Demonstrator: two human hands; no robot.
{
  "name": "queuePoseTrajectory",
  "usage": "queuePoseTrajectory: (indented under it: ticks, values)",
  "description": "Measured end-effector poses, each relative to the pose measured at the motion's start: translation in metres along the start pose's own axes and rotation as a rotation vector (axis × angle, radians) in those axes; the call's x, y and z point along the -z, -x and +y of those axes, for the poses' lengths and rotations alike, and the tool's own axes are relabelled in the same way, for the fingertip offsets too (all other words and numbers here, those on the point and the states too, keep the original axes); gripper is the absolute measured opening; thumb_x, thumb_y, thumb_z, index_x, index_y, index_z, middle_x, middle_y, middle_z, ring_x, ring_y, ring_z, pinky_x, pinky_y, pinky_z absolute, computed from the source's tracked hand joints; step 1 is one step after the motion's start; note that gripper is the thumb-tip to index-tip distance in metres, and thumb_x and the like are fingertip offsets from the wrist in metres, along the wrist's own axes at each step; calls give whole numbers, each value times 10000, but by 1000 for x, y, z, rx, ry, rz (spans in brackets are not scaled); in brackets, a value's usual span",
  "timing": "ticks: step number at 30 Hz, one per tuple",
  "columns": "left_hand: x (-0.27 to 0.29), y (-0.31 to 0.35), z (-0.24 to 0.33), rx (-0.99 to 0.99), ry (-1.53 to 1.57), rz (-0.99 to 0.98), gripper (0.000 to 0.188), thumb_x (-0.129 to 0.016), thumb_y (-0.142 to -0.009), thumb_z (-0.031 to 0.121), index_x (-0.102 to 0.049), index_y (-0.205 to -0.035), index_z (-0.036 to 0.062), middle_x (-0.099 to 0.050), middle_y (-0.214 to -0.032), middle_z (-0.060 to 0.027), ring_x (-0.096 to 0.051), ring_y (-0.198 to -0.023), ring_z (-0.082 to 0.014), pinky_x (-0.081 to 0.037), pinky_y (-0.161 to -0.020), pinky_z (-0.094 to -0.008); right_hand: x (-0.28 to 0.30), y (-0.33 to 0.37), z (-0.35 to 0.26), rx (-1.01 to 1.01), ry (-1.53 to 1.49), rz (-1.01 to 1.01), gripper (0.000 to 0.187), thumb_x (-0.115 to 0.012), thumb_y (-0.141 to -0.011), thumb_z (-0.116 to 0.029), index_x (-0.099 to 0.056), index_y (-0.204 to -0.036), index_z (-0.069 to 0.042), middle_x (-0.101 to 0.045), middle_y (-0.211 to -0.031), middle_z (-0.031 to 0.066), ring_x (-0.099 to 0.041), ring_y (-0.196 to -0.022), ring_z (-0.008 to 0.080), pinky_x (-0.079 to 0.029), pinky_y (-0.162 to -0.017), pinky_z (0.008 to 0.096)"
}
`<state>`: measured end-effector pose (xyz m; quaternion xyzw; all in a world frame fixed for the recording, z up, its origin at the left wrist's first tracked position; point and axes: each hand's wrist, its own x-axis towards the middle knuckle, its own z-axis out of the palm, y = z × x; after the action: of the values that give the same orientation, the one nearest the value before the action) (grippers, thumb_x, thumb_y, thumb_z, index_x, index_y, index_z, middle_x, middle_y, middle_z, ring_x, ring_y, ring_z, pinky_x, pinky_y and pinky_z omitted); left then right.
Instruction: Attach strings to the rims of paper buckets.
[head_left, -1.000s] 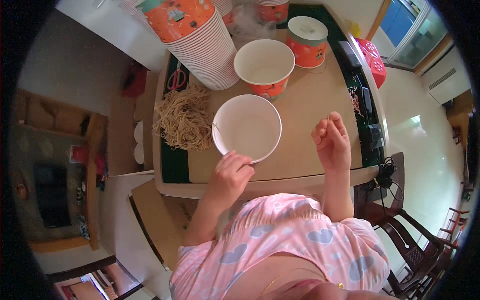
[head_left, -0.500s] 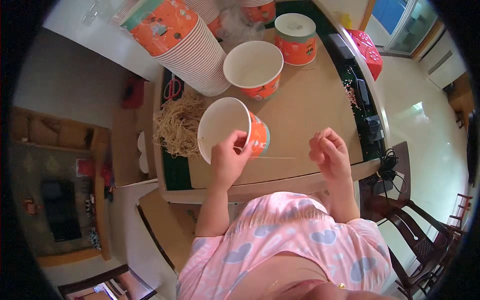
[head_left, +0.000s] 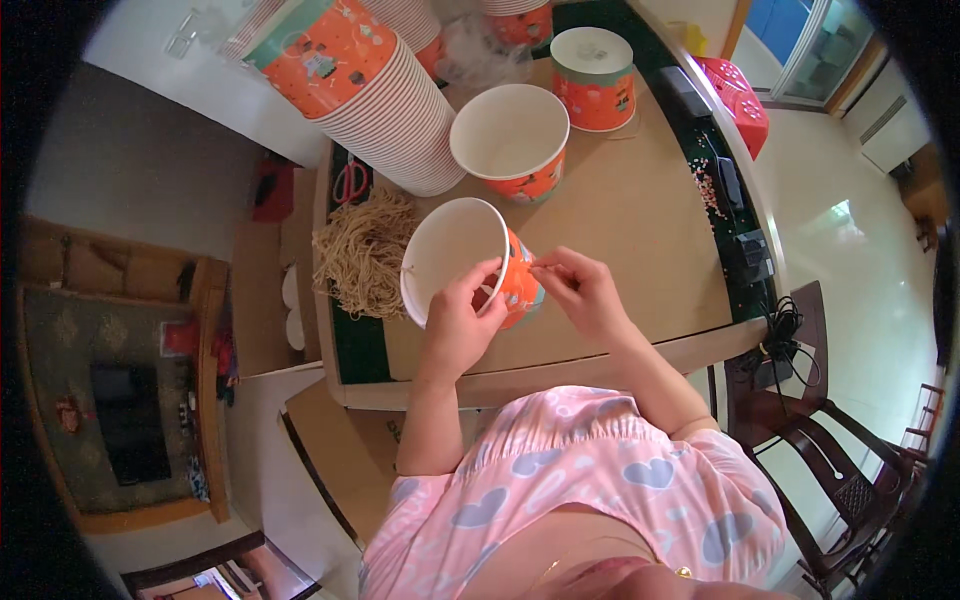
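Note:
A paper bucket (head_left: 440, 250), white inside and orange with a green band outside, lies tilted at the table's near side, its mouth facing left. My left hand (head_left: 462, 320) grips its rim, fingers and thumb closed around the wall. Against the bucket's orange outer side, my right hand (head_left: 585, 292) pinches thumb and forefinger together; what is between the tips is too small to make out. Left of the bucket sits a loose heap of tan string (head_left: 362, 255). Just beyond stands another open paper bucket (head_left: 508, 135).
A tall nested stack of buckets (head_left: 395, 130) leans at the back left beside red-handled scissors (head_left: 350, 182). An upside-down bucket (head_left: 592, 80) stands at the back right. Small beads (head_left: 706, 185) and dark boxes line the right edge; black cables (head_left: 782, 325) hang at the corner.
My right hand has moved left from open space to the bucket's outer side. The thin strand that stuck out rightward from the bucket no longer shows. My left hand keeps its grip.

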<state>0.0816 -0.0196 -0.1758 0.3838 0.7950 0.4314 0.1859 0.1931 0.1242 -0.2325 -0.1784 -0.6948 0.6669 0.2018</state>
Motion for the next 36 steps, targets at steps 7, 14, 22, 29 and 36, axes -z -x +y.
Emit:
queuePoseTrajectory:
  ticks: [7, 14, 22, 29, 36]
  values:
    - [3, 0, 14, -45, -53, -90, 385, -594, -786, -13, -584, -1171, -1, -639, -975, -127, -622, -675, -162, -511, -612, -287, 4, -6, 7, 81, 26, -30, 85, -625, -882, -69, -624, -928, 2, -589, -868, 33, -569, -771, 79, -472, -645, 219]
    - [2, 1, 11, -58, -41, -110, 405, -614, -779, -18, -575, -1182, 12, -635, -986, -135, -619, -668, -175, -509, -613, -295, 3, -5, 3, 125, -12, -14, 92, -640, -849, -74, -603, -871, 7, -569, -864, 72, -585, -775, 142, -502, -645, 262]
    - [-2, 1, 14, -44, -32, -158, 395, -642, -800, 27, -580, -1190, 28, -660, -931, -134, -618, -656, -178, -507, -627, -306, 9, -1, 5, 115, 57, -72, 76, -629, -858, -59, -623, -904, 1, -574, -916, 52, -593, -852, 134, -510, -691, 253]
    - [-22, 1, -10, -44, -25, -103, 207, -590, -870, 104, -644, -1058, 35, -673, -862, -167, -658, -742, -312, -509, -663, -387, 7, 3, 15, 56, 108, -102, 67, -639, -850, -61, -628, -889, -8, -564, -838, 57, -592, -766, 138, -500, -653, 260]
    - [-25, -1, -7, -76, -190, -65, 73, -589, -868, 89, -619, -903, 32, -655, -815, -163, -641, -743, -348, -498, -634, -418, 5, 5, 20, 79, 134, -105, 80, -642, -852, -56, -616, -912, -11, -562, -806, 60, -571, -653, 132, -483, -607, 260]
